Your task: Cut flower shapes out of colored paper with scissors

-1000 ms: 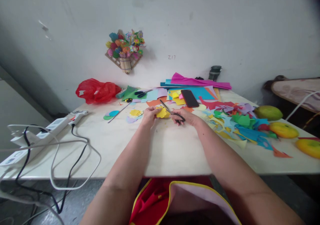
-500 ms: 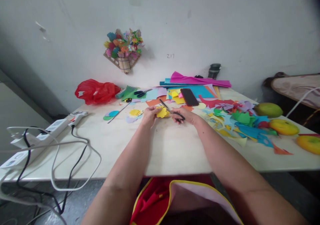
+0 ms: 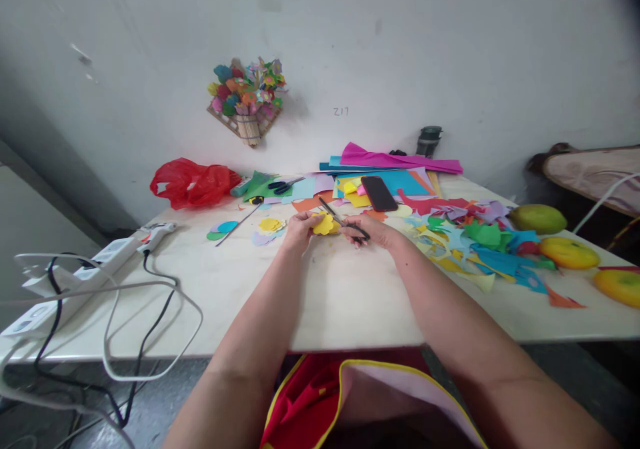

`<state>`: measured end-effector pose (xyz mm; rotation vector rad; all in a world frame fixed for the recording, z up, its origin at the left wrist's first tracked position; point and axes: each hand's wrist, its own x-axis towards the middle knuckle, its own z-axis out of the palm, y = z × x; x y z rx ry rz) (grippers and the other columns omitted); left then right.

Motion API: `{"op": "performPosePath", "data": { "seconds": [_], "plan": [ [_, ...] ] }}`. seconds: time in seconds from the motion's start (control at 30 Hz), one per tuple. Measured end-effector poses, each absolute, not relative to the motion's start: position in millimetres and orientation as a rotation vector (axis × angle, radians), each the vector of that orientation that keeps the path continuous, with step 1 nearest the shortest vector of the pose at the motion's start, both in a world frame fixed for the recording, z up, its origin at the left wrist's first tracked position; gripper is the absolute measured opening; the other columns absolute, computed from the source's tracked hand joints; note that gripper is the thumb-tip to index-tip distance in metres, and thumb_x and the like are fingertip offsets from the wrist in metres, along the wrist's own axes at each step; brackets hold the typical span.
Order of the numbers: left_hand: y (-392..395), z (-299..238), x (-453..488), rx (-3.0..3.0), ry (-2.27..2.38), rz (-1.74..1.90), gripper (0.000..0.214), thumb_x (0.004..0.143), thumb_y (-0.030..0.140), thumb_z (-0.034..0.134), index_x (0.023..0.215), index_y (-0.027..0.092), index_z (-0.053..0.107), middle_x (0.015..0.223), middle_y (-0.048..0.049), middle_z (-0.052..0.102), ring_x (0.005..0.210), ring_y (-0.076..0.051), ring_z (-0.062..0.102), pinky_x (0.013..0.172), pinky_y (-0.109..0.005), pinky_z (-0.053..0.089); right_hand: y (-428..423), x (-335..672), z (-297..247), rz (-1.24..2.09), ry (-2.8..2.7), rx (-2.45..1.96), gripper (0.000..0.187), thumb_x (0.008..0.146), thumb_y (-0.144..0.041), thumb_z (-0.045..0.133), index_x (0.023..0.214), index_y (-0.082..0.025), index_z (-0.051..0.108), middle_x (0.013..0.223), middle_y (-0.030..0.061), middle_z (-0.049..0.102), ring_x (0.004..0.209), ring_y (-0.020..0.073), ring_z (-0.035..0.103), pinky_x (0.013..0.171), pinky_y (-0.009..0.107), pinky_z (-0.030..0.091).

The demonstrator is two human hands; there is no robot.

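Note:
My left hand (image 3: 297, 230) is closed on a yellow paper flower shape (image 3: 324, 224) held just above the white table (image 3: 350, 296). My right hand (image 3: 373, 231) grips a pair of black-handled scissors (image 3: 344, 222) whose blades point up and left, at the yellow paper's edge. Another yellow cut-out (image 3: 271, 224) and lilac and blue paper circles lie just left of my left hand.
Coloured paper sheets, a black phone (image 3: 379, 193) and a second pair of scissors (image 3: 281, 185) lie at the back. Paper scraps (image 3: 480, 242) and mangoes (image 3: 569, 252) fill the right side. A red bag (image 3: 193, 181), power strips and cables (image 3: 75, 279) sit left.
Both hands stay together with the paper and scissors; only the camera view has shifted slightly.

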<state>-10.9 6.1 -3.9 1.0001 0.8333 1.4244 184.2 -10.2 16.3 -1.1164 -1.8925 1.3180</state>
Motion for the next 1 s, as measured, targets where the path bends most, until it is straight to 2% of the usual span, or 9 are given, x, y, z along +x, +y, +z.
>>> {"op": "performPosePath", "data": {
  "seconds": [0.5, 0.63, 0.83, 1.0],
  "plan": [
    [6.3, -4.8, -11.1, 1.003, 0.813, 1.419, 0.035, 0.047, 0.026, 0.087, 0.055, 0.014, 0.056, 0.054, -0.0028, 0.061, 0.046, -0.011, 0.054, 0.042, -0.021, 0.036, -4.3, 183.2, 10.9, 1.333, -1.826, -1.145, 0.028, 0.071, -0.036, 0.075, 0.072, -0.016, 0.056, 0.05, -0.0039, 0.055, 0.036, 0.0064, 0.048, 0.03, 0.017, 0.024],
    [6.1, -5.0, -11.2, 0.979, 0.804, 1.387, 0.033, 0.05, 0.027, 0.088, 0.058, 0.012, 0.059, 0.059, -0.0045, 0.064, 0.051, -0.012, 0.059, 0.046, -0.022, 0.042, -4.5, 182.7, 11.2, 1.337, -1.816, -1.144, 0.029, 0.07, -0.037, 0.076, 0.072, -0.016, 0.055, 0.049, -0.0041, 0.055, 0.036, 0.0066, 0.048, 0.03, 0.017, 0.024],
    [3.3, -3.8, -12.0, 0.985, 0.774, 1.197, 0.027, 0.058, 0.018, 0.085, 0.077, 0.008, 0.07, 0.079, -0.0129, 0.072, 0.062, -0.017, 0.066, 0.057, -0.027, 0.054, -1.3, 184.4, 8.4, 1.335, -1.823, -1.118, 0.03, 0.069, -0.038, 0.076, 0.073, -0.016, 0.056, 0.048, -0.0049, 0.053, 0.035, 0.0063, 0.046, 0.031, 0.018, 0.025],
    [3.6, -5.0, -12.3, 0.976, 0.75, 1.24, 0.023, 0.058, 0.014, 0.082, 0.078, 0.007, 0.071, 0.079, -0.0121, 0.072, 0.061, -0.016, 0.067, 0.06, -0.027, 0.056, -1.8, 184.1, 9.1, 1.313, -1.811, -1.127, 0.029, 0.068, -0.037, 0.076, 0.071, -0.017, 0.055, 0.048, -0.0048, 0.053, 0.035, 0.0062, 0.046, 0.031, 0.017, 0.024]
  ]
}}
